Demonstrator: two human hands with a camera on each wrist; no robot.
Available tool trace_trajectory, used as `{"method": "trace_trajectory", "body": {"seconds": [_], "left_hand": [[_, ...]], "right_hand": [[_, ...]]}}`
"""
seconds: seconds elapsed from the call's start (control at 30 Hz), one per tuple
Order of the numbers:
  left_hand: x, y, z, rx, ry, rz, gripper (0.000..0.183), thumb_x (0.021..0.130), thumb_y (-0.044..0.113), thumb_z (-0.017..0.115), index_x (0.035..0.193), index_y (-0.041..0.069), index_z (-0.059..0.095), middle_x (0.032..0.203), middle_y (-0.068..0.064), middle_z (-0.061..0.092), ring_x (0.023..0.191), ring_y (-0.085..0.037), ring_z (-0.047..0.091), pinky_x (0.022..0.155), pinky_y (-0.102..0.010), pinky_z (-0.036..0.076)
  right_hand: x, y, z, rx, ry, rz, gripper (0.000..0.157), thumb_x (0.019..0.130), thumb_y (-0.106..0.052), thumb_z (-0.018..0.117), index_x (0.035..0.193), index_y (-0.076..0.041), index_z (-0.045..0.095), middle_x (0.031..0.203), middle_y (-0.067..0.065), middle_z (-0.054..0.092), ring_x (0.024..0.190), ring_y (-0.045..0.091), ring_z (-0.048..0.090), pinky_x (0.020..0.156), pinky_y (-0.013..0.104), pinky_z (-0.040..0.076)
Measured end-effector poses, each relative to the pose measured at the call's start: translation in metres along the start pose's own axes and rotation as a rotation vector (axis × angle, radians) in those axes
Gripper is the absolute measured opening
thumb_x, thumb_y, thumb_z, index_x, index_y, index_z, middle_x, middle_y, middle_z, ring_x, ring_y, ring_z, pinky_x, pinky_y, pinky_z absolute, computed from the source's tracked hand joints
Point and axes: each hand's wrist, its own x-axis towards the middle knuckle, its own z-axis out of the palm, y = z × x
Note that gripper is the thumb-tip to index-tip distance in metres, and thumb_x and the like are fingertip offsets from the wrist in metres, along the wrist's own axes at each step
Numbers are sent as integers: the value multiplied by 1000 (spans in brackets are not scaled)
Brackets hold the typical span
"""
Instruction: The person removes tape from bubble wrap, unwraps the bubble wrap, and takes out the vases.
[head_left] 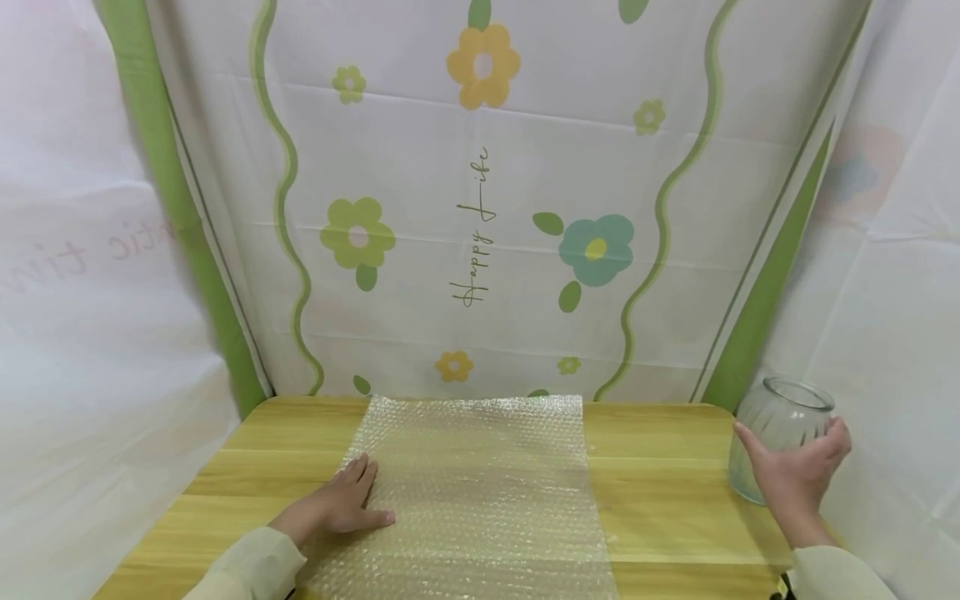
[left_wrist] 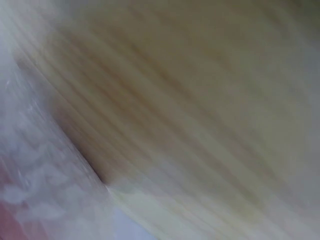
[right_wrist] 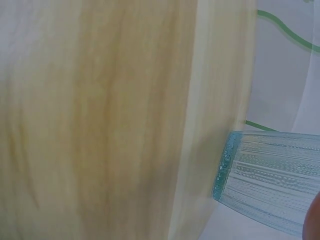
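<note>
A sheet of bubble wrap (head_left: 480, 483) lies flat across the middle of the wooden table. My left hand (head_left: 347, 502) rests on its left edge, thumb spread to the right and fingers pointing away from me. At the table's right side my right hand (head_left: 802, 475) grips a clear ribbed glass jar (head_left: 750, 467) round its side, thumb on the left. The jar is upright with its wide round mouth uncovered. In the right wrist view the jar's thick greenish base (right_wrist: 226, 167) shows close to the table edge; I cannot tell whether it touches the wood. The left wrist view is blurred.
The wooden table (head_left: 667, 483) has rounded far corners. A white curtain (head_left: 420, 167) printed with flowers and "Happy Life" hangs behind it. More white fabric (head_left: 97, 350) hangs along the left, and another sheet (head_left: 900, 333) stands close beside the jar on the right.
</note>
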Motion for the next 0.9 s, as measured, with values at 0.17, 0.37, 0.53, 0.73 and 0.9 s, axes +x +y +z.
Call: {"method": "trace_trajectory", "body": {"seconds": [0.17, 0.37, 0.53, 0.73, 0.9], "left_hand": [[1, -2, 1, 8, 2, 7, 104, 84, 62, 63, 147, -12, 24, 152, -36, 13, 140, -51, 12, 111, -60, 16], [2, -4, 2, 12, 15, 1, 105, 83, 64, 63, 147, -11, 27, 152, -36, 15, 140, -50, 15, 111, -60, 18], [1, -3, 2, 13, 20, 6, 105, 82, 65, 63, 146, -11, 29, 152, -35, 17, 140, -50, 17, 109, -60, 21], [1, -1, -1, -1, 27, 10, 106, 81, 64, 66, 145, -12, 30, 151, -36, 19, 138, -51, 19, 108, -61, 23], [3, -2, -2, -4, 30, 2, 106, 79, 64, 68, 145, -12, 31, 151, -36, 20, 138, -51, 20, 108, -61, 24]], "right_hand": [[1, -2, -3, 1, -5, 22, 122, 66, -30, 91, 154, -17, 8, 153, 9, 16, 140, 29, 20, 115, 38, 13], [2, -13, -8, 20, -31, 72, 124, 68, -33, 90, 155, -19, 3, 155, 5, 11, 143, 26, 15, 115, 37, 10], [2, -23, -12, 43, -25, 75, 120, 70, -31, 89, 154, -18, 4, 156, 3, 10, 144, 24, 13, 115, 34, 8], [3, -32, -11, 93, 3, -9, 113, 71, -24, 88, 153, -17, 11, 154, 3, 14, 141, 18, 16, 114, 28, 9], [4, -43, -8, 129, 26, -83, 110, 70, -17, 88, 152, -15, 16, 152, 5, 19, 140, 15, 20, 113, 22, 9]]}}
